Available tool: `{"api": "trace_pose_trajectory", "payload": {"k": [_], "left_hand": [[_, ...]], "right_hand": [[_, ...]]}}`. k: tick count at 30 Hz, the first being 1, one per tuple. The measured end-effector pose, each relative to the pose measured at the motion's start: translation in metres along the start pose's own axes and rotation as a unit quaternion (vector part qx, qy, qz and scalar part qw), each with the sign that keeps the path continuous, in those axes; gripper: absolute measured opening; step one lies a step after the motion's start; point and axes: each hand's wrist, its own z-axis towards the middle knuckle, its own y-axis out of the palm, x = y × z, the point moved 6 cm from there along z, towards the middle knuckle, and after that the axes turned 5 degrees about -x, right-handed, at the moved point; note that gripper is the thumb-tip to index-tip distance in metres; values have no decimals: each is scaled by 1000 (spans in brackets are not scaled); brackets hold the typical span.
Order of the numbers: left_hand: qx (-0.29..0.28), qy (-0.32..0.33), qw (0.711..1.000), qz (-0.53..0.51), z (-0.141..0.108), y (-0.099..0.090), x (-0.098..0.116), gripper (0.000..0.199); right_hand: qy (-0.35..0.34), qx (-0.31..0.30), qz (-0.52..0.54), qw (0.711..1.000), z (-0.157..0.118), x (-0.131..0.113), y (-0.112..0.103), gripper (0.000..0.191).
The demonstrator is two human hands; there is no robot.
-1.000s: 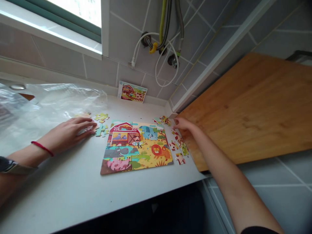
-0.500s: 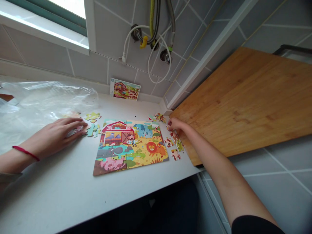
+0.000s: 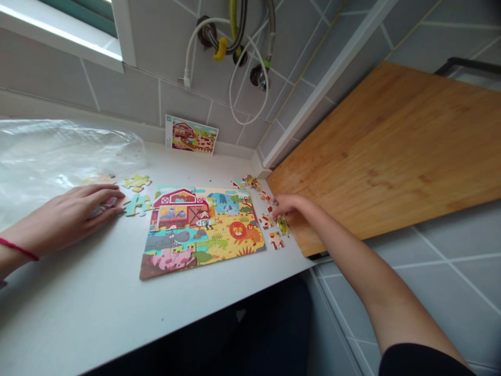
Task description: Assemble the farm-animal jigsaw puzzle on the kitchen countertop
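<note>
A jigsaw puzzle (image 3: 205,230) with a red barn, lions, elephants and a hippo lies joined on the white counter. To its right, my right hand (image 3: 287,203) reaches down among loose puzzle pieces (image 3: 276,241), fingers bent and pinched on a piece that they mostly cover. Left of the puzzle rests my left hand (image 3: 76,209), palm down with fingers curled together; something pale shows under them, too covered to name. Close to its fingertips lie a teal puzzle piece (image 3: 136,204) and a yellow-green puzzle piece (image 3: 136,181).
A picture card (image 3: 191,134) of a farm scene leans on the back wall. Crumpled clear plastic (image 3: 58,151) covers the counter's left rear. A wooden board (image 3: 383,156) slants up along the right side. Hoses and a white cable (image 3: 230,107) hang above the counter (image 3: 105,303).
My right hand has shifted slightly toward the nearer loose pieces, uncovering one it was touching. My left hand stays curled beside the teal piece. The whole view has shifted a little.
</note>
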Motion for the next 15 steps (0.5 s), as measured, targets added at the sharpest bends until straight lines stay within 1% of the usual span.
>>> {"api": "trace_pose_trajectory", "payload": {"k": [1, 2, 4, 7, 10, 11, 13, 14, 15], "left_hand": [[3, 3, 1000, 4, 0, 1, -2, 92], [3, 7, 1000, 10, -1, 3, -3, 91], [7, 15, 1000, 23, -1, 7, -7, 91], [17, 23, 999, 32, -1, 9, -10, 89], [7, 20, 999, 24, 0, 8, -11, 88], [3, 15, 1000, 20, 0, 7, -10, 88], [0, 4, 1000, 13, 0, 4, -7, 89], [0, 0, 1000, 10, 0, 2, -5, 90], [0, -3, 1000, 8, 0, 1, -3, 91]], "right_hand": [[9, -12, -8, 1000, -2, 0, 5, 55], [16, -8, -16, 1000, -4, -1, 8, 55], [22, 27, -26, 999, -7, -3, 6, 50], [24, 70, -24, 997, -10, -6, -5, 41], [12, 118, -13, 993, -12, -7, -21, 38], [2, 143, -6, 990, -13, -7, -27, 40], [-26, 189, 8, 982, -16, -8, -35, 50], [-34, 196, 11, 980, -17, -8, -36, 56], [-37, 190, 11, 981, -17, -8, -35, 61]]}}
